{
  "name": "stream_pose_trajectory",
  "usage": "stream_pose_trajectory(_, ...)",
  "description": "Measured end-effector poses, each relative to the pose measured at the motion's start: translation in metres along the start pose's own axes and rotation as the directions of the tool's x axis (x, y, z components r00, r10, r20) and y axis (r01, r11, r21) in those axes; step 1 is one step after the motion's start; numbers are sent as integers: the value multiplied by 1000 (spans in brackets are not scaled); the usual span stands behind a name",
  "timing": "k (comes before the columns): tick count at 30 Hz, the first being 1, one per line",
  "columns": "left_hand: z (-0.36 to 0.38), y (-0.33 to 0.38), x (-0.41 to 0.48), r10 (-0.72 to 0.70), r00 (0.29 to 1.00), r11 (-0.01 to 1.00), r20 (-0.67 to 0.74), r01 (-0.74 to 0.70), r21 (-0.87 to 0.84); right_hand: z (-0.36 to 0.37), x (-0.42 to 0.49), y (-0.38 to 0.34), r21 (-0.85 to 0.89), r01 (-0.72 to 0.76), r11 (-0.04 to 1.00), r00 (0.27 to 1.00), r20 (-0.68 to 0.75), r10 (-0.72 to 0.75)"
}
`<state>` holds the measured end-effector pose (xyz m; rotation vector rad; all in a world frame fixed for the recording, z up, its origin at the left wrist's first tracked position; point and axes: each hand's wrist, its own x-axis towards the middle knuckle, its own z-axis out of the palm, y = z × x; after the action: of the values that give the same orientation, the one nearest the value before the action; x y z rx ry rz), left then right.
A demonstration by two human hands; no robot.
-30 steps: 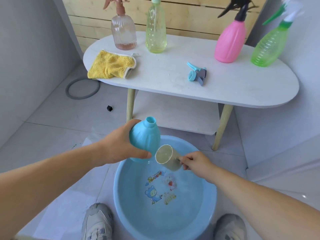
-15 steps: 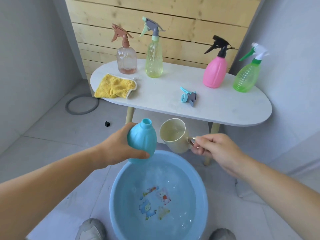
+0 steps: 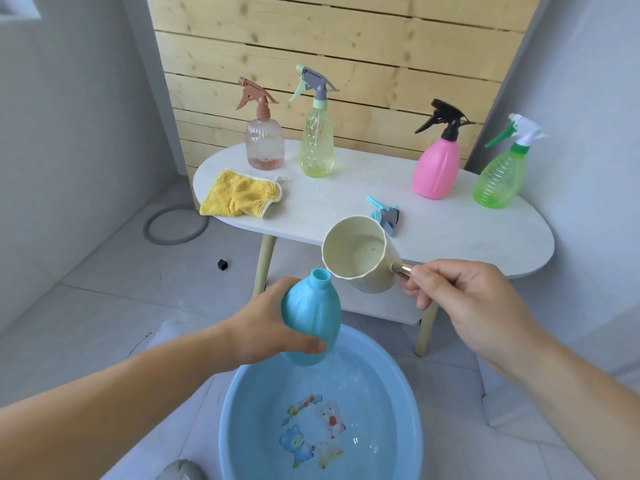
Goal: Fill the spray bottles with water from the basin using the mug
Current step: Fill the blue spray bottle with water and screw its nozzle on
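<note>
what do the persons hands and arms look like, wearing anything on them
Both are bare. The left hand and the right hand have no gloves, and no rings show on the fingers in view. The left forearm and the right forearm run uncovered to the edge of the picture: no sleeves, watch or bracelet can be seen.

Basin (image 3: pixel 249 410) at 6 o'clock, table (image 3: pixel 450 230) beyond at 12. Open bottle (image 3: pixel 311 320) over basin's 12 o'clock rim, mug (image 3: pixel 356 254) just beside at its 1 o'clock. On table: spray bottles (image 3: pixel 317 150) along 12 o'clock edge, cloth (image 3: pixel 239 194) at 9 o'clock end, spray head (image 3: pixel 384 211) near 6 o'clock edge.
</note>
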<state>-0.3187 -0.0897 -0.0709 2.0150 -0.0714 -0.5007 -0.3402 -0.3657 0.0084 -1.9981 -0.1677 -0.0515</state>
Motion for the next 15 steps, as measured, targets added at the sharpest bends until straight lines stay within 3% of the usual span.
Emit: stream_pose_trajectory(15,4,-1,4,39,999,999,19,-39,33,0,-2,-5,-123,56,991,998,-28,-60)
